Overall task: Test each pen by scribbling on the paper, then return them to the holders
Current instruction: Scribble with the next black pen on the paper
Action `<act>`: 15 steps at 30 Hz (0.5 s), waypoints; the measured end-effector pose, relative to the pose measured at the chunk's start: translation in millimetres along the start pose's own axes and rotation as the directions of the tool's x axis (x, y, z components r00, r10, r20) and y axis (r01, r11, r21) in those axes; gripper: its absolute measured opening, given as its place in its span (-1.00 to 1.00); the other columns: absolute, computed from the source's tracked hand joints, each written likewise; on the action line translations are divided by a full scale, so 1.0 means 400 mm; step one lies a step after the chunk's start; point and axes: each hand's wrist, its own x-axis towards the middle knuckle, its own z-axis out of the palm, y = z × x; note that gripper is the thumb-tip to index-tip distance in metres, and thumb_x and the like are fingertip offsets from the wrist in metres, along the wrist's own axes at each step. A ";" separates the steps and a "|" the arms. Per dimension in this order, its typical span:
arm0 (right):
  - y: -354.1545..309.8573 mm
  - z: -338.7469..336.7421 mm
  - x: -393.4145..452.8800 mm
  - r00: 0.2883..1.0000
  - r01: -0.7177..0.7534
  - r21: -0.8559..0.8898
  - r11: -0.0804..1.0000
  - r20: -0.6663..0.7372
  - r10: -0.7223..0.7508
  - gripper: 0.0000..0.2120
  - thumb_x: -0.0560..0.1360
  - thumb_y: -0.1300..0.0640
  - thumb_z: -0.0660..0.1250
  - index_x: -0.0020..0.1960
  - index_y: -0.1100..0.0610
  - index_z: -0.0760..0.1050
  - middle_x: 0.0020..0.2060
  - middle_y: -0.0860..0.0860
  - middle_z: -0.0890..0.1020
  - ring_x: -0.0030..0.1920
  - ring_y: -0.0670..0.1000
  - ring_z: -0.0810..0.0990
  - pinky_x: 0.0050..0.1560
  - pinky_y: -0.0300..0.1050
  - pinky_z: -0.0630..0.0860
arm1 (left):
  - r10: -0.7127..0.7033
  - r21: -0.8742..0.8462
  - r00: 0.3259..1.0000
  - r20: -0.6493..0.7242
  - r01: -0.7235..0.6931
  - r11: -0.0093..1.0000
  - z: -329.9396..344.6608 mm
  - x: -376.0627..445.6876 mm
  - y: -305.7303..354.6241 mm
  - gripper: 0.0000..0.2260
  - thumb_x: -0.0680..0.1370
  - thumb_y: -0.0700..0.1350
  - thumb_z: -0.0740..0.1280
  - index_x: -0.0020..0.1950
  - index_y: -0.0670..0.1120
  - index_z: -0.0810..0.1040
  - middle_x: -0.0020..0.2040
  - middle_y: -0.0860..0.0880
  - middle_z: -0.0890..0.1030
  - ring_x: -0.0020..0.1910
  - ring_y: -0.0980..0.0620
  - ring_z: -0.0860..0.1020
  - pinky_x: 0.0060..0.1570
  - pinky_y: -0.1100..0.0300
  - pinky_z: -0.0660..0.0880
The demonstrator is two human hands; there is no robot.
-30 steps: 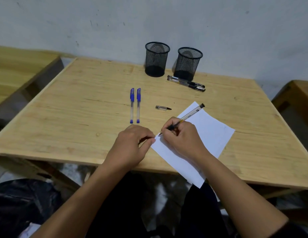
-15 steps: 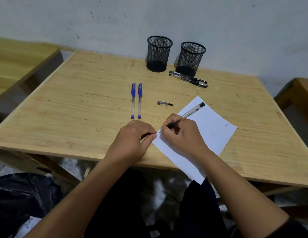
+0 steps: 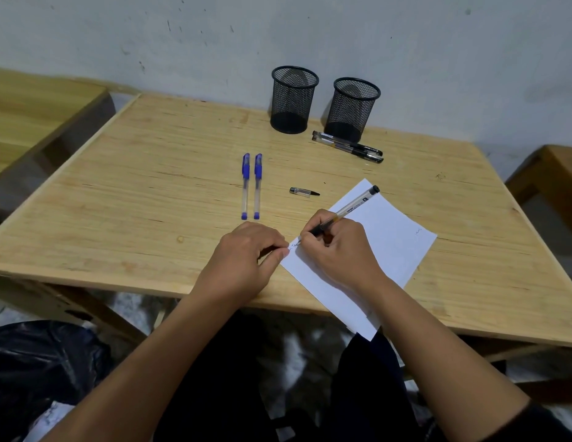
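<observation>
Head view: new scribble by pen tip, paper corner.

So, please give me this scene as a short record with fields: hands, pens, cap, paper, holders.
right hand: right hand grips the black pen, tip on the paper
left hand: left hand pinches the paper's left corner
blue pens: two blue pens, capped, parallel on the table
black pens: two black pens lying before the right holder
cap: loose cap on the table
holders: left holder and right holder upright; no pens seen inside
</observation>
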 end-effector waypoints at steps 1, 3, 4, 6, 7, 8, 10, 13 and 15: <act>0.000 0.000 0.000 1.000 0.001 -0.004 1.000 0.001 -0.001 -0.90 0.40 0.26 0.29 -0.28 0.20 0.53 -0.36 0.13 0.58 -0.40 -0.14 0.41 -0.36 -0.34 0.34 | 0.001 0.000 1.000 -0.003 -0.001 1.000 0.000 0.000 0.000 -0.92 0.47 -0.13 0.39 -0.07 -0.06 0.66 -0.12 0.05 0.67 -0.05 0.08 0.55 -0.07 0.39 0.30; -0.001 0.000 0.001 1.000 0.002 -0.014 1.000 0.007 -0.002 -0.90 0.41 0.26 0.29 -0.28 0.20 0.53 -0.38 0.11 0.57 -0.41 -0.15 0.40 -0.37 -0.35 0.34 | 0.006 0.001 1.000 -0.010 -0.006 1.000 0.001 -0.001 -0.001 -0.92 0.47 -0.14 0.39 -0.07 -0.07 0.66 -0.12 0.04 0.67 -0.06 0.07 0.56 -0.06 0.36 0.31; -0.002 0.000 0.001 1.000 0.002 -0.014 1.000 0.007 -0.002 -0.90 0.41 0.26 0.29 -0.27 0.20 0.53 -0.39 0.09 0.56 -0.41 -0.15 0.40 -0.38 -0.36 0.33 | 0.008 0.002 1.000 -0.011 -0.008 1.000 0.001 -0.001 -0.002 -0.92 0.47 -0.14 0.39 -0.07 -0.07 0.66 -0.12 0.04 0.67 -0.06 0.07 0.55 -0.07 0.39 0.30; -0.004 0.000 0.001 1.000 -0.001 -0.010 1.000 0.001 0.001 -0.89 0.42 0.26 0.29 -0.27 0.20 0.53 -0.38 0.10 0.57 -0.41 -0.15 0.41 -0.38 -0.38 0.33 | 0.009 0.004 1.000 -0.009 -0.009 1.000 0.001 0.000 -0.002 -0.92 0.47 -0.13 0.39 -0.07 -0.06 0.66 -0.12 0.05 0.67 -0.06 0.08 0.55 -0.08 0.45 0.27; -0.004 -0.001 0.001 1.000 -0.001 -0.012 1.000 -0.001 0.001 -0.89 0.42 0.26 0.28 -0.27 0.20 0.53 -0.37 0.11 0.58 -0.41 -0.15 0.41 -0.38 -0.38 0.33 | 0.007 0.008 1.000 -0.006 -0.007 1.000 0.002 -0.001 -0.002 -0.92 0.47 -0.13 0.39 -0.07 -0.06 0.65 -0.12 0.05 0.67 -0.05 0.08 0.55 -0.07 0.42 0.28; -0.005 -0.001 0.000 1.000 -0.002 -0.018 1.000 -0.002 0.002 -0.89 0.42 0.26 0.28 -0.26 0.20 0.53 -0.37 0.14 0.58 -0.41 -0.15 0.41 -0.38 -0.38 0.33 | 0.003 0.012 1.000 -0.001 -0.003 1.000 0.002 -0.001 -0.002 -0.91 0.47 -0.13 0.39 -0.06 -0.06 0.65 -0.11 0.05 0.67 -0.05 0.08 0.55 -0.07 0.39 0.29; -0.005 0.000 -0.001 1.000 -0.019 -0.019 1.000 -0.023 0.019 -0.90 0.42 0.25 0.28 -0.25 0.21 0.52 -0.37 0.18 0.58 -0.41 -0.11 0.41 -0.37 -0.34 0.33 | -0.003 0.008 1.000 0.002 0.003 1.000 0.000 -0.001 -0.002 -0.91 0.47 -0.12 0.38 -0.06 -0.05 0.65 -0.11 0.05 0.67 -0.05 0.09 0.54 -0.08 0.44 0.27; -0.001 -0.007 0.004 0.991 -0.094 0.052 0.994 -0.093 0.098 -0.90 0.44 0.23 0.27 -0.22 0.21 0.52 -0.41 0.11 0.55 -0.39 -0.11 0.43 -0.34 -0.30 0.36 | -0.045 0.003 0.999 0.015 0.045 0.999 -0.006 0.006 0.009 -0.89 0.48 -0.09 0.37 -0.03 -0.02 0.64 -0.10 0.10 0.64 -0.10 0.18 0.48 -0.13 0.55 0.25; -0.005 -0.020 0.009 0.977 -0.164 0.128 0.978 -0.116 0.179 -0.87 0.47 0.20 0.25 -0.22 0.18 0.53 -0.42 0.06 0.53 -0.41 -0.12 0.44 -0.34 -0.29 0.37 | -0.081 -0.015 0.997 -0.002 0.081 0.997 -0.011 0.026 0.021 -0.89 0.49 -0.06 0.35 -0.03 0.00 0.62 -0.09 0.11 0.62 -0.10 0.21 0.46 -0.15 0.52 0.27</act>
